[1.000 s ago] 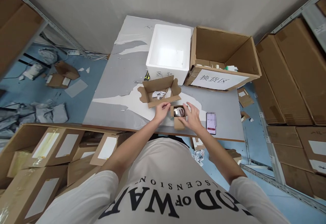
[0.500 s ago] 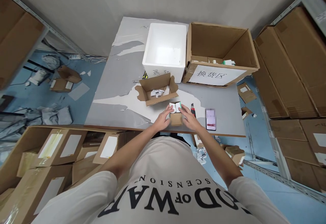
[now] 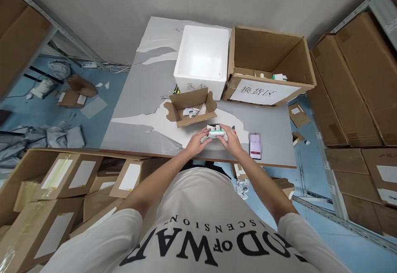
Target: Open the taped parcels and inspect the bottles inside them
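Note:
Near the table's front edge, my left hand (image 3: 196,142) and my right hand (image 3: 231,139) grip a small white box with a green edge (image 3: 216,133) from both sides. Its narrow side faces me, and my fingers hide its ends. Beyond it lies an open cardboard carton (image 3: 192,111) with crumpled white paper (image 3: 191,112) inside. A red and black utility knife (image 3: 234,130) shows in part behind my right hand. To the right lies a phone (image 3: 255,145) with its screen lit.
A white foam box (image 3: 201,83) and a large open cardboard box (image 3: 297,86) with a handwritten label stand at the back of the table (image 3: 130,99). Packed cartons (image 3: 89,173) fill a big box at my left. Stacked cartons (image 3: 347,78) stand on the right.
Both hands have tipped the small white box up, so its green-edged side now faces me. The brown flap seen in front of it is out of view.

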Motion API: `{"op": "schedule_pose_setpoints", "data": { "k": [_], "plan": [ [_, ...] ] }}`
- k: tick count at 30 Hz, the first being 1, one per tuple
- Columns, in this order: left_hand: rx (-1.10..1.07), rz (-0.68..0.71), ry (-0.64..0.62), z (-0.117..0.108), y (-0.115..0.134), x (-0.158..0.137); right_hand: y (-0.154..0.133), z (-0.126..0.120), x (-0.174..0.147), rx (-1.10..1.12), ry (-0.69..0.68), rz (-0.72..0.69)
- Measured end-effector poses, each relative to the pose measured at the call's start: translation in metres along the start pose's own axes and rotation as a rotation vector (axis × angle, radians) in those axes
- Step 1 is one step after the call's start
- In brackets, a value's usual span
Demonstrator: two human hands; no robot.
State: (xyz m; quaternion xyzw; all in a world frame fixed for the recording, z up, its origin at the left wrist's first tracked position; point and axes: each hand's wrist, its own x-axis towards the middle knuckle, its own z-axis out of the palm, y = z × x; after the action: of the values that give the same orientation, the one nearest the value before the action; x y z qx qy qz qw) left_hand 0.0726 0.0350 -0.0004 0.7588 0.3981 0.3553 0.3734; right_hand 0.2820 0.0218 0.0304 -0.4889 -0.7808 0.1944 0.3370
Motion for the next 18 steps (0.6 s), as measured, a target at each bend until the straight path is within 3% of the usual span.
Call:
{"op": "schedule_pose_setpoints", "data": {
  "k": [4, 10, 18],
  "plan": [
    [-0.007, -0.094, 0.106, 0.005, 0.003, 0.001, -0.002, -0.001, 0.021, -0.063, -0.061, -0.018],
    [-0.122, -0.209, 0.198, 0.01, 0.006, 0.001, 0.011, 0.002, 0.037, -0.08, -0.162, 0.113],
    [-0.055, -0.159, 0.102, 0.004, 0.004, 0.003, 0.028, 0.003, 0.043, -0.047, -0.316, 0.089]
  ]
}}
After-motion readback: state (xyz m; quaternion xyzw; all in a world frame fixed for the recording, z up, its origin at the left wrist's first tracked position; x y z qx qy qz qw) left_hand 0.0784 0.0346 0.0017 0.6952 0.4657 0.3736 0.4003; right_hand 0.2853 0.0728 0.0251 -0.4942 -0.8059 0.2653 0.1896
